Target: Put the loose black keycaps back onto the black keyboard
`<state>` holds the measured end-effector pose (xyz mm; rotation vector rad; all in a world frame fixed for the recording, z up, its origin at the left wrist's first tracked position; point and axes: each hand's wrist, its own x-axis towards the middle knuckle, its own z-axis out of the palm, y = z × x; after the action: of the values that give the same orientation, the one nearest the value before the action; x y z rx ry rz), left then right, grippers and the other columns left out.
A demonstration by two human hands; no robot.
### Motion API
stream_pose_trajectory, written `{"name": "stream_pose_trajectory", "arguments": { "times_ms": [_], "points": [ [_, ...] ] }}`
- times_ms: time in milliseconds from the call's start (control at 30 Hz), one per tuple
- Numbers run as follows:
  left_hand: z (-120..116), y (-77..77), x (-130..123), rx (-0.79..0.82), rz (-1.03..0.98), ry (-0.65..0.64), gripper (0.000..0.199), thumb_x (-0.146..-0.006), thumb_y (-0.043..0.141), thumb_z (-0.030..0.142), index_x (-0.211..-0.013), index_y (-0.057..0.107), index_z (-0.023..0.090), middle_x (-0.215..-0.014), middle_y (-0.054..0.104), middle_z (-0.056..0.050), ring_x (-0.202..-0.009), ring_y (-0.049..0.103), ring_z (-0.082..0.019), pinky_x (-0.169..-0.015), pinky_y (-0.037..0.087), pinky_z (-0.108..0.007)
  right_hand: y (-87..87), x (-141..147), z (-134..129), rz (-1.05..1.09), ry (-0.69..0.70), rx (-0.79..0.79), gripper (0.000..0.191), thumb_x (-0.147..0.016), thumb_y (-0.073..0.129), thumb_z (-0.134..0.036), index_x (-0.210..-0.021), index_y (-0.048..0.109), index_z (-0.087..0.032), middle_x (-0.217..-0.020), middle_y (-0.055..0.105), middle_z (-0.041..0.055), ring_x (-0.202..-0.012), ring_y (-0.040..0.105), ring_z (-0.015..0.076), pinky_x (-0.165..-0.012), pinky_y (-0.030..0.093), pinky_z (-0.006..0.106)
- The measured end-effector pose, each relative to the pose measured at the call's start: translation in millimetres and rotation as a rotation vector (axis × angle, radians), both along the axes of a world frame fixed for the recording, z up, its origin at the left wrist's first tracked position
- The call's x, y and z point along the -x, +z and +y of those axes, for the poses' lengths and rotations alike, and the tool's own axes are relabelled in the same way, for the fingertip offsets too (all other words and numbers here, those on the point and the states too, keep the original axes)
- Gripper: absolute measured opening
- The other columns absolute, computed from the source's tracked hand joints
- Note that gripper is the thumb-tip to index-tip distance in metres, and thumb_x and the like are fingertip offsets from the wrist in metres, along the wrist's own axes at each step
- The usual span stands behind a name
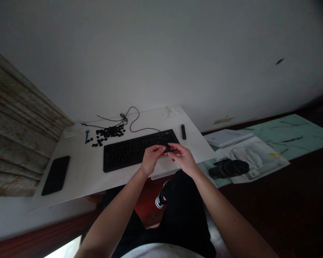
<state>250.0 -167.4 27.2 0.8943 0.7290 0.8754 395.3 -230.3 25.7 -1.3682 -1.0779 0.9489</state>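
My left hand and my right hand hover close together over the front right part of a black computer keyboard, their fingertips almost meeting. Something small and dark may lie between the fingers, but I cannot tell whether either hand holds it. Left of the keyboard's far edge lies a heap of black keycaps. A small blue tool rests beyond the heap. A thin black cable loops behind the keyboard.
The white desk board also carries a black smartphone and a small black stick-shaped object. A curtain hangs on the left. Beyond the board's right edge lie a white notebook, a plastic bag and a black cylindrical object.
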Motion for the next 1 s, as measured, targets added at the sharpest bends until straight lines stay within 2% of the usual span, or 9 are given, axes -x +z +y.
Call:
{"name": "stream_pose_trajectory", "arguments": {
  "times_ms": [200,367,600,733,1000],
  "points": [
    [2,-3.8,-1,-0.042,0.068,0.004,0.028,-0.07,0.082,0.038,-0.08,0.075,0.013,-0.078,0.072,-0.005,-0.071,0.065,-0.013,-0.076,0.055,-0.03,-9.4,-2,-3,0.027,0.048,-0.009,0.035,-0.077,0.074,-0.038,-0.108,0.073,-0.022,-0.085,0.067,0.0029,-0.067,0.06,0.0141,-0.057,0.052,0.028],
    [1,-6.8,-1,-0.085,0.088,0.008,0.027,-0.072,0.08,0.039,-0.08,0.074,0.014,-0.08,0.072,-0.005,-0.075,0.066,-0.015,-0.08,0.054,-0.031,-12.4,-1,-5,0.067,0.028,-0.015,0.035,-0.077,0.075,-0.039,-0.107,0.073,-0.021,-0.08,0.069,0.0026,-0.062,0.059,0.0132,-0.057,0.051,0.029],
    [-2,-13.0,2,-0.1,-0.026,-0.033,0.028,-0.075,0.078,0.036,-0.094,0.076,0.016,-0.099,0.074,-0.008,-0.089,0.068,-0.018,-0.093,0.051,-0.037,-11.3,-1,-4,0.109,-0.043,-0.018,0.034,-0.073,0.079,-0.038,-0.101,0.074,-0.019,-0.073,0.069,0.0014,-0.061,0.059,0.0137,-0.059,0.05,0.029],
    [-2,-17.4,1,-0.114,-0.036,-0.043,0.03,-0.073,0.08,0.031,-0.1,0.075,0.018,-0.102,0.074,-0.007,-0.094,0.067,-0.019,-0.094,0.049,-0.037,-11.4,3,-5,0.144,-0.071,-0.025,0.035,-0.07,0.081,-0.042,-0.095,0.073,-0.019,-0.075,0.07,0.0021,-0.062,0.061,0.0146,-0.06,0.051,0.03],
    [-2,-15.6,-4,-0.078,-0.037,-0.039,0.029,-0.075,0.078,0.034,-0.099,0.075,0.018,-0.098,0.074,-0.007,-0.092,0.066,-0.018,-0.091,0.048,-0.035,-13.0,14,-8,0.017,-0.127,-0.056,0.036,-0.068,0.083,-0.046,-0.089,0.068,-0.021,-0.081,0.072,0.0036,-0.072,0.066,0.0185,-0.071,0.054,0.033]
  ]
}}
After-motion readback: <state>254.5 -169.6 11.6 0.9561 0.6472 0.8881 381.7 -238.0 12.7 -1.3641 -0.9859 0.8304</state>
